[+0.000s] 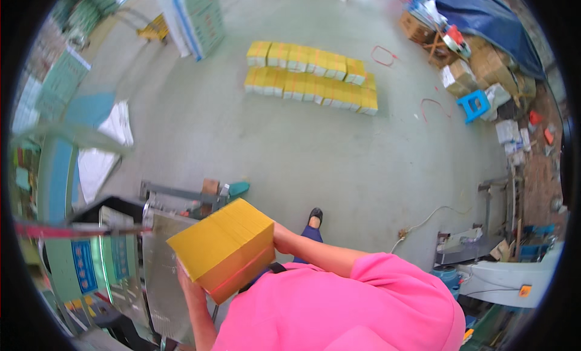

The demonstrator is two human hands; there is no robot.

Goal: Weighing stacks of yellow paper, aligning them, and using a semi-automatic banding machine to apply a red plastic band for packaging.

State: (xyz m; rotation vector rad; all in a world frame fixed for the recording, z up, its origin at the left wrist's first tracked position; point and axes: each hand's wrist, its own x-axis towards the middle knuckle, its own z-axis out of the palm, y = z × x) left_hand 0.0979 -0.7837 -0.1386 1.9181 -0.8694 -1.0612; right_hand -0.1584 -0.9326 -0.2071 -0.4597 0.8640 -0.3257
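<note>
Held against my front is a thick block-shaped bundle of yellow sheets, with a thin red-pink band across its brownish side. My left hand grips its near left end, the fingers partly hidden by the bundle. At the opposite end my right hand is pressed to the side, its fingertips out of sight. Just left of the bundle is a metal-topped machine table. Farther off on the floor, similar yellow-topped bundles with pale sides stand in two rows, the far row and the near row.
Large wrapped packs stand by a yellow pallet jack. White sheeting lies at left. Cartons, a blue stool and a blue tarp are at far right. A cable crosses the floor near another machine.
</note>
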